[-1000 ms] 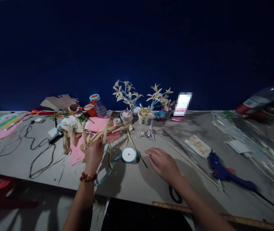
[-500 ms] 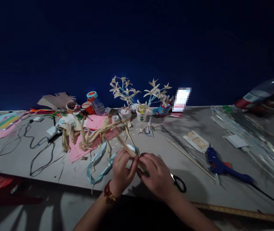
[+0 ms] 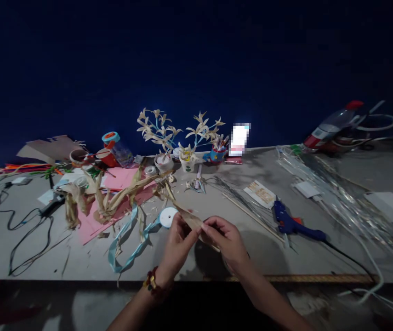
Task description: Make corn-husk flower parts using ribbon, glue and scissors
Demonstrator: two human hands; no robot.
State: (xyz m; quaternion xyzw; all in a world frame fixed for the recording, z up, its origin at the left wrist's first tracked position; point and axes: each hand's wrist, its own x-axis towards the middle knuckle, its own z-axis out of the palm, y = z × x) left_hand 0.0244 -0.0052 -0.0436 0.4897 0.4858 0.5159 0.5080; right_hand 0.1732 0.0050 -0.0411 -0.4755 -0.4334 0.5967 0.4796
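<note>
A pale dry corn husk strip [image 3: 192,221] stretches between my hands over the front of the table. My left hand [image 3: 179,243], with a beaded bracelet at the wrist, is closed on the strip from the left. Thumb and fingers of my right hand [image 3: 226,241] pinch its right end. Just left of my left hand lies a white ribbon spool [image 3: 168,217], with a loose light-blue ribbon [image 3: 136,261] trailing from it. More dried husks [image 3: 113,202] lie on pink paper [image 3: 88,230]. Scissors seen earlier near my right hand are mostly hidden by it.
Husk flowers on blue stems stand in a small white cup [image 3: 187,164] and another pot [image 3: 163,162] at the back. To the right are thin wires [image 3: 241,197], a blue glue gun [image 3: 296,225] with its cord, clear plastic wrapping [image 3: 327,193] and a bottle [image 3: 334,124]. Black cables [image 3: 13,248] lie left.
My view has turned right, so the table's things sit further left. The husk strip now shows broader and flatter between my fingers, and the ribbon spool has come into fuller sight.
</note>
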